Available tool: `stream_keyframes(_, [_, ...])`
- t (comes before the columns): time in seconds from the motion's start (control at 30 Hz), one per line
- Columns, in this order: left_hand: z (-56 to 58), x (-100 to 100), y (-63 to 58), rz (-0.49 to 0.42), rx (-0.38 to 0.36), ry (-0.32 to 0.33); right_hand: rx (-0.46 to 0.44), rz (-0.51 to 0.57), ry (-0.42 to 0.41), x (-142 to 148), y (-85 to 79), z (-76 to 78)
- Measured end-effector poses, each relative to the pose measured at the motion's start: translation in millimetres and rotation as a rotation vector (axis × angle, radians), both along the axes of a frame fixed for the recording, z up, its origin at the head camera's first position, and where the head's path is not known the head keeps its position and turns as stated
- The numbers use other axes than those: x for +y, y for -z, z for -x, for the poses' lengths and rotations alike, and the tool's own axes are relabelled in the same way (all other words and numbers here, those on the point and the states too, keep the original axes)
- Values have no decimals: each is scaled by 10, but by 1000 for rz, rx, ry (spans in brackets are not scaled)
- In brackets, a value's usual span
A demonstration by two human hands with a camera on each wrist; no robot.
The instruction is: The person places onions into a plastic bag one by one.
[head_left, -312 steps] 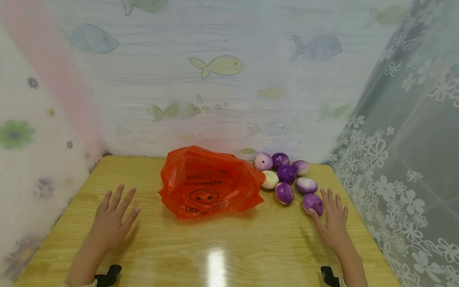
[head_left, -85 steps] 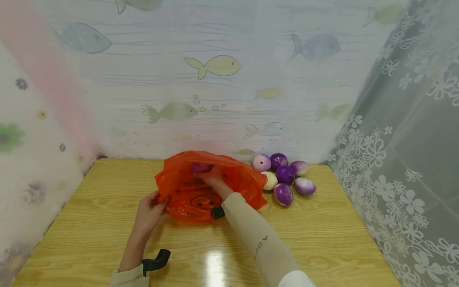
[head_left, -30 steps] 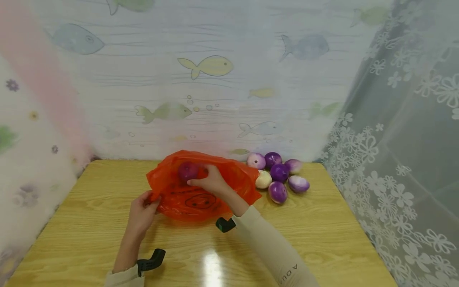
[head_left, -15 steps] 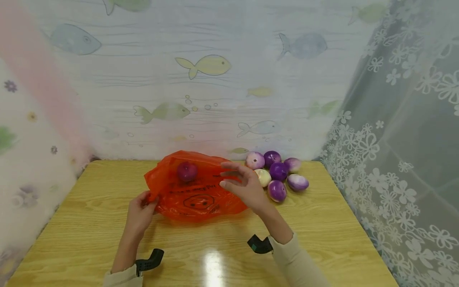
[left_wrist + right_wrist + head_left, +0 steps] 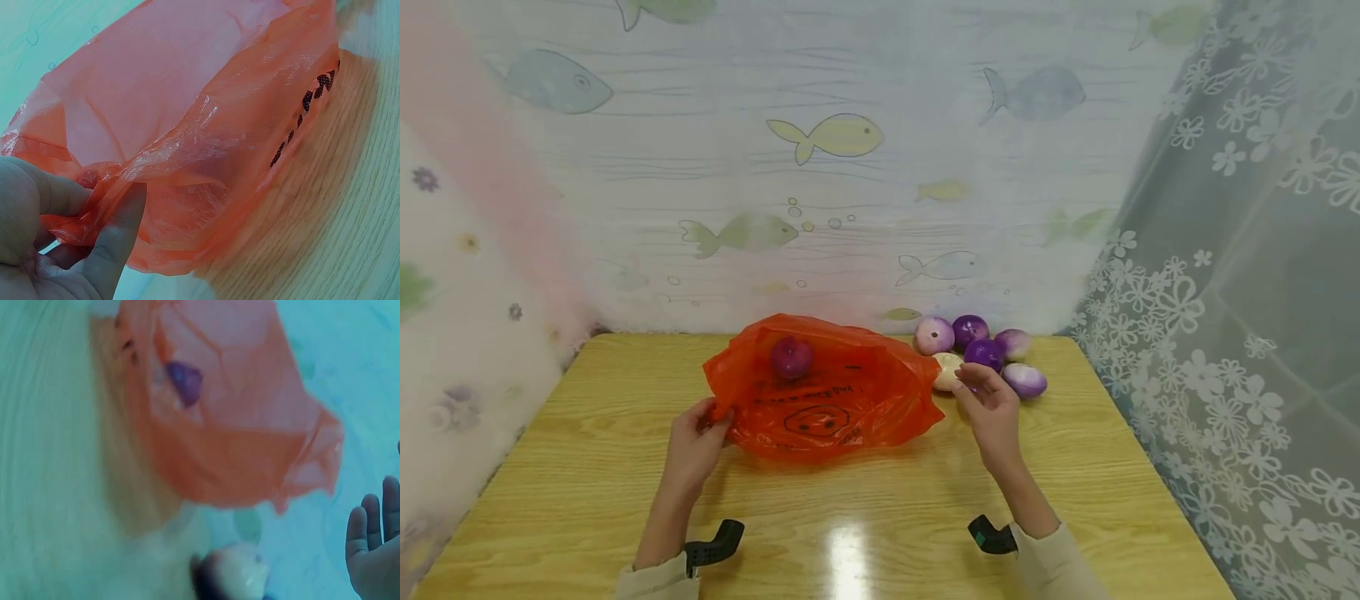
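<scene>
Shifted over the last half second: right hand, from above the bag to the vegetable cluster at its right, fingers relaxed and gripping nothing. Left hand pinches the left edge of the red plastic bag, which lies on the table, long axis left to right, mouth facing the person. Black printing appears inverted, its lettering illegible beside an oval with two dots. One purple vegetable lies inside.
</scene>
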State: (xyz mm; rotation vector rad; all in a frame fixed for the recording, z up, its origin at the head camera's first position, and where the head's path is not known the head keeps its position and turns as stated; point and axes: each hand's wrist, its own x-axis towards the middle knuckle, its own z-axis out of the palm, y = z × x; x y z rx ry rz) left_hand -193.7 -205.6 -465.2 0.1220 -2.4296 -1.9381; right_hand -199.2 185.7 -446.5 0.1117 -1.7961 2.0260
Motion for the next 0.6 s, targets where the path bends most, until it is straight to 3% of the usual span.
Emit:
stream_keyframes(0.23, [61,-40,-20,15,-9,1,-99,-66,89,276,274,105])
stream_keyframes(0.4, [102,-60,-36,9,-5,17,-205,-204,167,427,371,165])
stream_keyframes(0.6, [136,-65,-29,0,-16,29,-365,-340,156,511,474,223])
